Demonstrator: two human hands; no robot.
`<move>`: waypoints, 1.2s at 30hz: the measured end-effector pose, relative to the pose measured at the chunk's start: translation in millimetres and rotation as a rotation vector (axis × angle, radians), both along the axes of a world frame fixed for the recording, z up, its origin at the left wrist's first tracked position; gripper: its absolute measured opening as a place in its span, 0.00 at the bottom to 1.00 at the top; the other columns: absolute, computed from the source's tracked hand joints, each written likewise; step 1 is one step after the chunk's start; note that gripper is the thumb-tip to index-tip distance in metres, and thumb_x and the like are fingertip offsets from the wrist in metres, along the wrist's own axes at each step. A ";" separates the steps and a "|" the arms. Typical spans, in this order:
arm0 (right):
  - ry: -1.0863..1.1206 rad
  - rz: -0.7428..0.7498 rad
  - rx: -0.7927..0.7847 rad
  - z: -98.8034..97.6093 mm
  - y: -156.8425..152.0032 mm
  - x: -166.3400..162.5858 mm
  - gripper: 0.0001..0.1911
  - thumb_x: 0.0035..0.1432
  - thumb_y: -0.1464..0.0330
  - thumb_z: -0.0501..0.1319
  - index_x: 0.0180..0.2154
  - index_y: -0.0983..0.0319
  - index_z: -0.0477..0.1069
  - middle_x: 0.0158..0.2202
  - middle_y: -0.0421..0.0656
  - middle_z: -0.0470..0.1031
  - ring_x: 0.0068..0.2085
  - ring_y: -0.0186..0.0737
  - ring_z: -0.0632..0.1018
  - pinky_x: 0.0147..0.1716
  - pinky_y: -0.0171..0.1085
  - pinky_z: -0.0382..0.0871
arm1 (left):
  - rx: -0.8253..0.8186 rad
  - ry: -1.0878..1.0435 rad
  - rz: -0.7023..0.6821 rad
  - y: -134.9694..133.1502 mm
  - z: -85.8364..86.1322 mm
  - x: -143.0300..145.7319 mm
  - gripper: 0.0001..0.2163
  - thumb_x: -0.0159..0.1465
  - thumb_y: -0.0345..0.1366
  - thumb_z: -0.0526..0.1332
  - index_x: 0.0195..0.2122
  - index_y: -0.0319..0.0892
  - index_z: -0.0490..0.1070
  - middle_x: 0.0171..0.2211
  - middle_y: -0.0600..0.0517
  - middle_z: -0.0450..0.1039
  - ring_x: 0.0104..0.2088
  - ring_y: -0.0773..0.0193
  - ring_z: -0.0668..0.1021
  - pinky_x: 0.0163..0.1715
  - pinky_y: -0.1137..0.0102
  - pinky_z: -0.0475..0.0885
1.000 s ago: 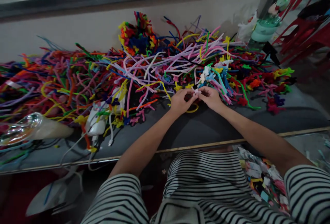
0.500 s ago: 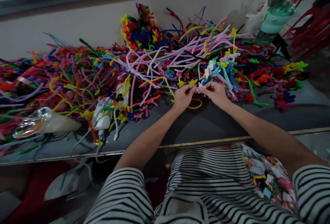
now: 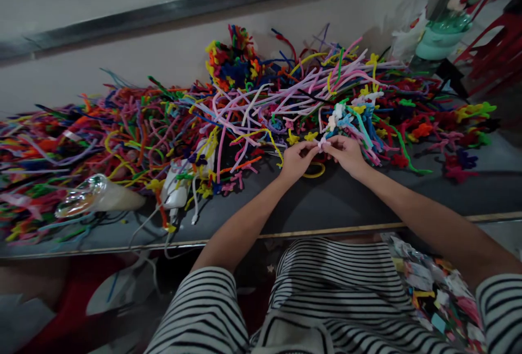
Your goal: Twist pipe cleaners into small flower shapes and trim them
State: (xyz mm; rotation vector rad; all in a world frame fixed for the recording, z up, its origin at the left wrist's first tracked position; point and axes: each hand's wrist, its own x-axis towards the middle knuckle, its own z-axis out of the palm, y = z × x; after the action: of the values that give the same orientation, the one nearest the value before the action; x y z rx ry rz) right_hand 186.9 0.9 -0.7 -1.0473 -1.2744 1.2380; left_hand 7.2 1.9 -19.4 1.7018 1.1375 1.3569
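Between my two hands is a small pale pink pipe-cleaner flower [image 3: 322,143], pinched from both sides just above the table. The fingers of my left hand [image 3: 299,157] are closed on its left side. My right hand [image 3: 346,154] grips it from the right, and the fingertips nearly meet. Below them lies a yellow loop [image 3: 314,170], perhaps a scissors handle, with metal blades [image 3: 274,153] showing to the left of my left hand. White and blue pipe-cleaner flowers [image 3: 340,117] are heaped just behind my right hand.
Tangled coloured pipe cleaners [image 3: 134,120] cover the back and left of the dark table [image 3: 318,207]. A white power strip [image 3: 176,185] with cables and a clear-wrapped cone [image 3: 101,196] sit left. A turquoise container [image 3: 438,38] stands at the back right. Scraps [image 3: 440,289] lie below the edge.
The whole view has shifted, so things appear slightly lower and further right. My hands keep hold of the pink flower, with the fingers slightly rearranged around it.
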 end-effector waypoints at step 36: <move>-0.127 0.016 0.157 -12.2 1.2 6.3 0.19 0.49 0.53 0.74 0.36 0.61 0.83 0.32 0.45 0.83 0.30 0.39 0.80 0.26 0.37 0.74 | -0.022 0.037 -0.242 9.2 6.6 -7.3 0.19 0.64 0.56 0.65 0.35 0.42 0.77 0.32 0.51 0.80 0.33 0.65 0.80 0.39 0.68 0.77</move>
State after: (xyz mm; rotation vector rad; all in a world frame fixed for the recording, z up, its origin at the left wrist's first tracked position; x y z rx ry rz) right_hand 193.2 2.1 -12.9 -1.0162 -1.4549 1.0783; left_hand 0.0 11.1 -12.8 1.7907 0.9285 1.1636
